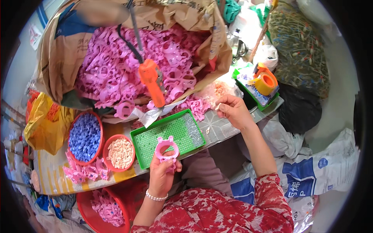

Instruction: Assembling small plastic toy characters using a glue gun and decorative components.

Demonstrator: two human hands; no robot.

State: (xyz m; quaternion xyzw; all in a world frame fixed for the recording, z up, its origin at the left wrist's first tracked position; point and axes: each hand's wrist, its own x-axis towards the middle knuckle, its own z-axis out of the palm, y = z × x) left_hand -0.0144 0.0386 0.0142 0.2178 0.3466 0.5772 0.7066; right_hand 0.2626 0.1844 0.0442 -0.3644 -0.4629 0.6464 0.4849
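Note:
My left hand (pixel 162 174) is closed on a pink plastic part (pixel 168 148), a ring shape with two small ears at its top, held upright over the near edge of the green tray (pixel 151 130). Fingertips of my right hand (pixel 235 112) pinch a small pale piece (pixel 218 106), too small to name, above the table right of the tray. Silvery screws (pixel 193 131) lie heaped at the tray's right end. An orange electric screwdriver (pixel 152 82) hangs tip down just beyond the tray, touched by neither hand.
A large paper sack (pixel 58 66) of pink parts fills the back. Left of the tray stand bowls of blue pieces (pixel 84 138) and peach pieces (pixel 121 153). A red tub (pixel 83 209) sits below the table. Orange tape dispenser (pixel 265 80) rests on a green box at right.

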